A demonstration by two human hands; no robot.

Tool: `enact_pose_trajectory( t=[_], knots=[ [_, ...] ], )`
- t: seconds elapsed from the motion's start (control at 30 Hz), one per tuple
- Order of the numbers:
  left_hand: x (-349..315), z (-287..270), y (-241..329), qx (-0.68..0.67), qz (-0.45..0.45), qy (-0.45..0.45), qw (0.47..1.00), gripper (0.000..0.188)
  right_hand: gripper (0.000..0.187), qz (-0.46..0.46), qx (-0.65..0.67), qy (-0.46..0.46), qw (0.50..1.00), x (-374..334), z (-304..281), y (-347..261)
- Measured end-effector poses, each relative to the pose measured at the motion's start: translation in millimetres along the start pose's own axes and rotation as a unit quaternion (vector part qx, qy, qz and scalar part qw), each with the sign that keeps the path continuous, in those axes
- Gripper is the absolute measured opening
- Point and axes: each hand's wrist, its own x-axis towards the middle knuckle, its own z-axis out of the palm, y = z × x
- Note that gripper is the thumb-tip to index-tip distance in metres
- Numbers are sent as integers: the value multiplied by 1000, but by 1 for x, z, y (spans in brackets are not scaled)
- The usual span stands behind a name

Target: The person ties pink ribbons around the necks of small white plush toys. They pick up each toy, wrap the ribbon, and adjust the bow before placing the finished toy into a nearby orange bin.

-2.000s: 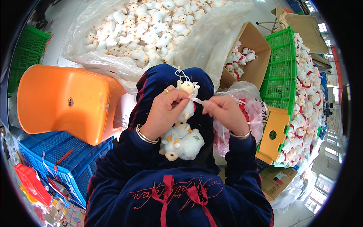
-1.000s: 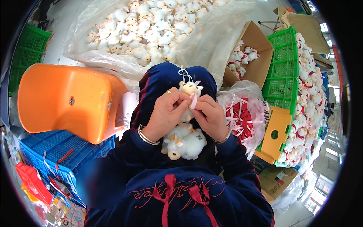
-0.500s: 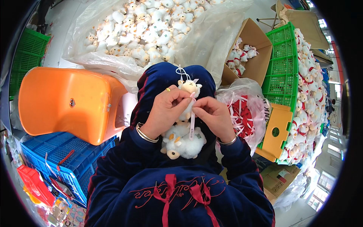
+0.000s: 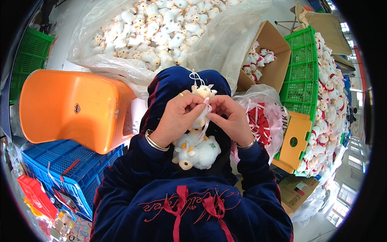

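Pink ribbon (image 4: 205, 127) at the neck of a white plush toy (image 4: 204, 92) on your lap: your left hand (image 4: 176, 117) and right hand (image 4: 232, 121) pinch the ribbon; another toy (image 4: 204, 153) lies nearer your waist.

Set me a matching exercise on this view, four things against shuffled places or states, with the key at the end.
Things:
1. Pink ribbon
2. Orange chair
3. Cardboard box
4. Small plastic bag

Places or states:
A. Filled with red and pale ribbons
B. On the person's left, near a blue crate
C. At a white plush toy's neck, between left hand and right hand
D. Open, with several small toys inside

Pairs: 1-C, 2-B, 3-D, 4-A
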Motion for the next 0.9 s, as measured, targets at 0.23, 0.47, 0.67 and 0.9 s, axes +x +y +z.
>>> enact_pose_trajectory(
  t=[0.23,0.47,0.67,0.9],
  knots=[
    [0,0,-2,-1,-1,-6,1000,9,24,-7,49,43,998,-2,8,4],
    [2,-4,-3,-3,1,-26,1000,8,10,-37,-21,61,997,5,6,2],
    [3,-7,-2,-9,7,-49,999,6,11,-82,-170,42,981,8,-5,-11],
    [6,-12,-2,20,47,-82,995,6,11,-82,-173,16,981,12,-10,-15]
  ],
)
